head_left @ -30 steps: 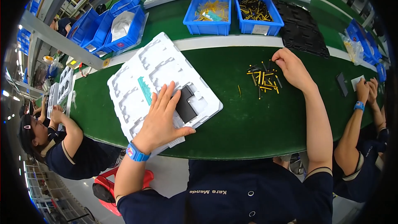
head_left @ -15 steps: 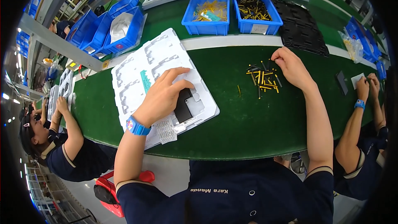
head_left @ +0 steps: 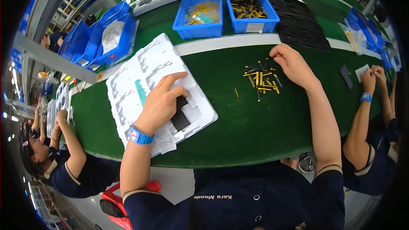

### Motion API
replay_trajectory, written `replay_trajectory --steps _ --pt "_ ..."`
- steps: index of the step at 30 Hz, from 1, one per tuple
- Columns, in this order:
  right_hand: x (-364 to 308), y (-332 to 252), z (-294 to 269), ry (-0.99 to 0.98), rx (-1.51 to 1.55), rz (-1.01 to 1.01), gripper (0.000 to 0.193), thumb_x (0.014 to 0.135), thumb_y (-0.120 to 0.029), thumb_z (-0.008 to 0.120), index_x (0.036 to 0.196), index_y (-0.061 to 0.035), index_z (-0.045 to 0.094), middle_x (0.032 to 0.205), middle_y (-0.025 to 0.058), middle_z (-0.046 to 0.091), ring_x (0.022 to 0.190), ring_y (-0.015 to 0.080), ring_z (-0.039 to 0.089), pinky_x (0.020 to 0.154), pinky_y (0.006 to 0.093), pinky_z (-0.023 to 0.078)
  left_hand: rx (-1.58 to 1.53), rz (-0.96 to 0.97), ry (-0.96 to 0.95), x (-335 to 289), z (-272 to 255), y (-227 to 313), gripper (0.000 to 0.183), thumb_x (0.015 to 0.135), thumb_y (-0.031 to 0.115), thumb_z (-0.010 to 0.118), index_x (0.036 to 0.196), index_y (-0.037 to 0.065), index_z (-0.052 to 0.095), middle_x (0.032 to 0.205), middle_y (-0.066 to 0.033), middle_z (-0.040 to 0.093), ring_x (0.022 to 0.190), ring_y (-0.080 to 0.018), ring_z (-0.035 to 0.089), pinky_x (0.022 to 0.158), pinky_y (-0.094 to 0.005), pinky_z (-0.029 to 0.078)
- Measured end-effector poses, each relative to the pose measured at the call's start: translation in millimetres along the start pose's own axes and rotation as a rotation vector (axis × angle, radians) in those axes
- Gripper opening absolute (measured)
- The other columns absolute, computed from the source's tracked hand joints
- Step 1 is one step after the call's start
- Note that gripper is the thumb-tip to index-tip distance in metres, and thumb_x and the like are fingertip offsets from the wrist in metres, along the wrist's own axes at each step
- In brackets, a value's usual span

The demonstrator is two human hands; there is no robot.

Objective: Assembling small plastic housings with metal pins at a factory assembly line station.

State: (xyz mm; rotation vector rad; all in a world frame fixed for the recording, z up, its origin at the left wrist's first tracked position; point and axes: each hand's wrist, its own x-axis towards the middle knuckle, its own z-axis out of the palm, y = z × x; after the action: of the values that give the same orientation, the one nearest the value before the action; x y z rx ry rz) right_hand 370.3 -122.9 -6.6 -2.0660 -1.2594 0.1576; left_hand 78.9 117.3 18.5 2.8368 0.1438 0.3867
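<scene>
My left hand (head_left: 162, 102) rests over a white moulded tray (head_left: 199, 98), its index finger stretched out and the thumb apart from it. Below these fingers a flat black part (head_left: 180, 120) sits in a tray recess, partly covered by the hand. To the right, my right hand (head_left: 294, 67) hovers at the far right edge of a loose pile of small yellow and black strips (head_left: 260, 79). Its thumb and index finger are pinched together; whatever is between them is too small to make out. One lone yellow strip (head_left: 237, 94) lies left of the pile.
A printed paper (head_left: 165, 141) and a teal piece (head_left: 140, 90) lie on the tray. Behind stand two blue bins (head_left: 198, 31) (head_left: 254, 26) of strips and black trays (head_left: 300, 25). More blue bins (head_left: 111, 53) stand left. Co-workers' hands (head_left: 371, 76) (head_left: 62, 117) work either side.
The whole view has shifted slightly. My right hand has drawn a little away from the pile, still pinched. My left hand stays over the tray, with its thumb closer in.
</scene>
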Motion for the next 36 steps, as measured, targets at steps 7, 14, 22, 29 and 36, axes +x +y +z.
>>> replay_trajectory --steps 7,14,22,29,36 --pt "4 -20 9 -0.057 0.581 0.158 0.017 0.088 -0.001 0.062 0.104 -0.0008 0.056 0.085 0.0003 0.059 0.075 0.0052 0.057 0.066 0.0212 0.049 -0.023 0.011 0.147 15 -29 -1 0.03 0.075 -0.01 0.05 0.092 0.008 0.067 0.116 -0.0079 0.063 0.106 -0.0302 0.06 0.084 -0.0368 0.051" --pt "-11 -53 21 -0.17 0.577 -0.015 0.008 0.083 0.0 0.066 0.09 0.0017 0.064 0.079 0.0047 0.063 0.071 0.0105 0.059 0.066 0.0254 0.049 -0.205 0.009 0.045 58 -24 65 0.018 0.08 0.003 0.064 0.098 0.004 0.067 0.101 -0.009 0.066 0.091 -0.0262 0.064 0.076 -0.0337 0.051" --pt "-15 -59 27 -0.083 0.349 -0.24 0.008 0.079 -0.002 0.069 0.083 -0.0001 0.063 0.078 0.0073 0.06 0.069 0.0222 0.06 0.061 0.0331 0.048 -0.423 -0.162 -0.062 68 36 70 0.019 0.08 0.012 0.071 0.097 0.005 0.069 0.09 -0.0052 0.065 0.084 -0.0168 0.064 0.071 -0.0282 0.05" --pt "-15 -59 31 -0.073 0.32 -0.287 0.01 0.076 0.002 0.071 0.082 -0.0018 0.065 0.083 0.0065 0.061 0.076 0.0218 0.061 0.068 0.0313 0.049 -0.561 -0.193 0.011 68 45 72 0.009 0.081 0.015 0.068 0.085 0.006 0.07 0.079 -0.0055 0.063 0.073 -0.0211 0.06 0.063 -0.0322 0.049" --pt "-21 -63 38 -0.022 0.448 -0.364 0.007 0.078 0.003 0.067 0.081 -0.0002 0.061 0.084 0.0074 0.057 0.072 0.0218 0.06 0.065 0.0312 0.049 -0.636 -0.236 -0.013 63 50 72 0.007 0.082 0.006 0.066 0.079 0.0 0.062 0.081 -0.006 0.062 0.072 -0.0129 0.059 0.061 -0.0253 0.047"
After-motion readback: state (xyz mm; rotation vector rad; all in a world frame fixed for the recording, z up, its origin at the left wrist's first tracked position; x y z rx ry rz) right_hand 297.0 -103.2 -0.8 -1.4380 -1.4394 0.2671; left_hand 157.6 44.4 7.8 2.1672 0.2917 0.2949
